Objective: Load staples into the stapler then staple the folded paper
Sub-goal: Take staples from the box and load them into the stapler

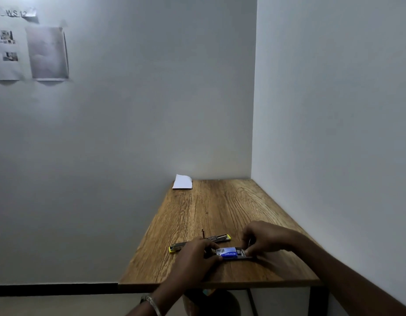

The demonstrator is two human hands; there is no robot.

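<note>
A small blue staple box [229, 252] lies near the front of the wooden table [220, 208], with its inner tray slid out to the right. My left hand [192, 258] grips the box's left end. My right hand [263, 240] pinches the tray's right end. Just behind the box lies the yellow stapler [220, 238], swung fully open and flat, with its yellow ends pointing left and right. The folded white paper [182, 181] rests at the table's far left corner against the wall.
The table stands in a room corner, with walls behind it and to its right. Its left and front edges are open. Printed sheets [28, 51] hang on the far wall at upper left. A dark round object [211, 304] sits under the table.
</note>
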